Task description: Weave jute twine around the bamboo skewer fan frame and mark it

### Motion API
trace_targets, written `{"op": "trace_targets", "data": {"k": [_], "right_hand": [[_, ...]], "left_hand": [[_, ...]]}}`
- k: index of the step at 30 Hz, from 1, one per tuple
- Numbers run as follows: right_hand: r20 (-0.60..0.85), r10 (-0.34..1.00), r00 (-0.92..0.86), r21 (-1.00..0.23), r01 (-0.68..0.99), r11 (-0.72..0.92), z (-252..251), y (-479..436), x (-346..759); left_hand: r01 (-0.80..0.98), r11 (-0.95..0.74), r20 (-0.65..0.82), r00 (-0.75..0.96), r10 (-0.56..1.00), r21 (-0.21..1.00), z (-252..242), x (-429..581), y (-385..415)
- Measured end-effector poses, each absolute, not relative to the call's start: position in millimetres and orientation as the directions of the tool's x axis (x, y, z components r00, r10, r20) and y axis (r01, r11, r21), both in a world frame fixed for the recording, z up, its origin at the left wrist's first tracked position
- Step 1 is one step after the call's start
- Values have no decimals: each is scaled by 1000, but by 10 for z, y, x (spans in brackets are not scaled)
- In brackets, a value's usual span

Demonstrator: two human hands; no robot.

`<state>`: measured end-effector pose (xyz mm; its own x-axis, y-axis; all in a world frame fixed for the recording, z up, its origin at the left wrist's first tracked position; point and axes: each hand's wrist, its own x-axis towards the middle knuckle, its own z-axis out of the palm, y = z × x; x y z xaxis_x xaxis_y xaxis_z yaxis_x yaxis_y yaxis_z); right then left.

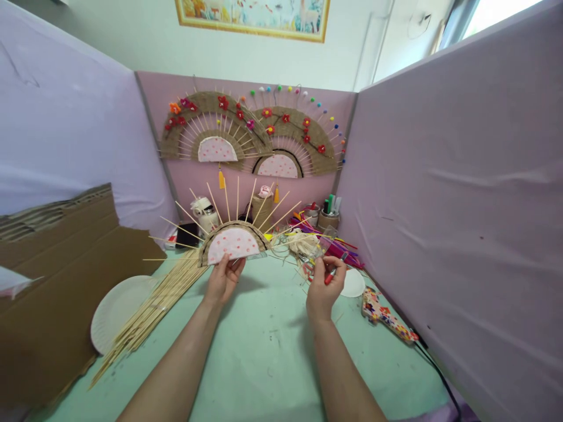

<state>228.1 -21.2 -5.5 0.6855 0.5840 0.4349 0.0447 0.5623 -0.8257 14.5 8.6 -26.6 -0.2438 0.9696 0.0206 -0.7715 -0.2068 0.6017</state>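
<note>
My left hand (pixel 225 278) pinches the straight lower edge of a half-round fan (pixel 234 245). The fan has a pink-dotted white centre, a brown rim with a dark line, and several thin sticks spreading outward like rays. Held up to the right, my right hand (pixel 326 284) has its fingers closed around a slim red pen-like tool (pixel 329 278); its exact kind is not clear. Just above those fingers is a clear plastic piece (pixel 326 239), and I cannot tell whether the hand touches it.
Bamboo sticks (pixel 152 302) lie across a white paper plate (pixel 109 310) beside cardboard (pixel 65 269). A patterned glue gun (pixel 387 316) with a cord rests at right. Pipe cleaners (pixel 347 249), a pen pot (pixel 329 220) and a twine roll (pixel 263 211) stand behind. Decorated fans (pixel 211 117) hang on the partition.
</note>
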Motion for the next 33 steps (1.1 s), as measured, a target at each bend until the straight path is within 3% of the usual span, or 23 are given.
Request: {"op": "trace_targets", "data": {"k": [10,16,26,30,33], "right_hand": [[465,574,674,-822,86,564,-32,-215,2268],[430,564,705,-835,72,546,-49,-161,2312],[449,506,737,-849,176,498,-90,-99,2413],[490,553,673,-832,172,528,167,-195,2537],[587,486,648,-769,257,586,472,-139,2740]], "left_hand": [[-761,-219,40,-246,968,611,-265,124,78],[-668,-203,6,-286,958,716,-224,177,14],[-478,-10,-170,-332,928,878,-177,10,-521],[-451,95,-261,-320,911,887,-138,-23,-603],[-429,173,-305,-260,916,887,-108,-10,-611]]}}
